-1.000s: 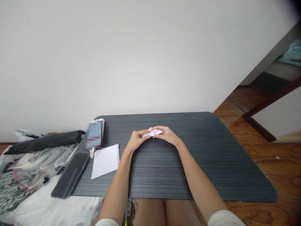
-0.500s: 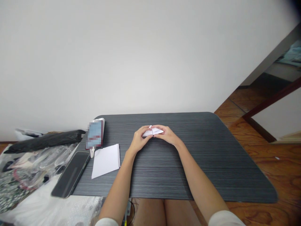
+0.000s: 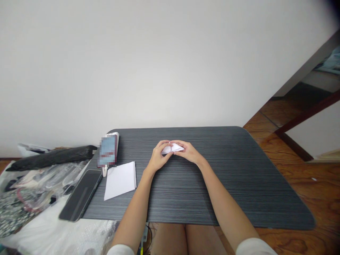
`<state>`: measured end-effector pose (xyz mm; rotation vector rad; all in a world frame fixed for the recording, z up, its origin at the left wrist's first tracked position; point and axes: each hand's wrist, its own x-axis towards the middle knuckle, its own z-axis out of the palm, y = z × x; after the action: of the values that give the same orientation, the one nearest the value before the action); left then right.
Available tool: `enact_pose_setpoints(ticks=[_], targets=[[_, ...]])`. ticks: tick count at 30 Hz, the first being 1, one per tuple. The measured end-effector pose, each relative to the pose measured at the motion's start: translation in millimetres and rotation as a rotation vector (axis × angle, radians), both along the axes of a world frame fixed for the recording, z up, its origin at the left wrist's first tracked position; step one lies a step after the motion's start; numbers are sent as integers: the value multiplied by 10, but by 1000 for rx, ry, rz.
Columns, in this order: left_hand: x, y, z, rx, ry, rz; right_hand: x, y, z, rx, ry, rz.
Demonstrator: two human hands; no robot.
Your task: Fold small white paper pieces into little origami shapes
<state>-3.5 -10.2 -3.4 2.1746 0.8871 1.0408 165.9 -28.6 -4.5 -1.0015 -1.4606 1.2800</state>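
A small piece of folded white paper point(image 3: 175, 147) is held between my two hands, above the dark table point(image 3: 225, 177). My left hand point(image 3: 158, 156) grips its left side, fingers curled behind and thumb in front. Round its right end close the fingers and thumb of my right hand point(image 3: 189, 151). The fingertips of both hands nearly meet at the middle of the paper. Parts of the folds are hidden behind the fingers. Left of my left forearm lies a stack of white paper sheets point(image 3: 120, 180).
A dark phone point(image 3: 81, 194) lies at the table's left edge. Behind it stands a blurred-out device point(image 3: 107, 150) with a white connector point(image 3: 105, 171). Left of the table are a long black wrapped bundle point(image 3: 53, 158) and clear plastic bags point(image 3: 71, 173). A pale wall point(image 3: 170, 63) rises behind.
The folded paper has shifted slightly between my fingers, and its middle crease looks flatter. Both hands keep their hold in nearly the same place.
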Motion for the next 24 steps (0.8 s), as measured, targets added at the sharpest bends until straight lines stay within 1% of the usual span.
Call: enact_pose_setpoints(ticks=[8,18,24], targets=[[4,0,4,-8,-11,5,-13,2,-36,-14,74,33],[10,-4,-8,-39,-46,23,-11,-10,10,-28,64,36],[9,8,-35,-71,-62,30,-4,1,-32,-28,69,53]])
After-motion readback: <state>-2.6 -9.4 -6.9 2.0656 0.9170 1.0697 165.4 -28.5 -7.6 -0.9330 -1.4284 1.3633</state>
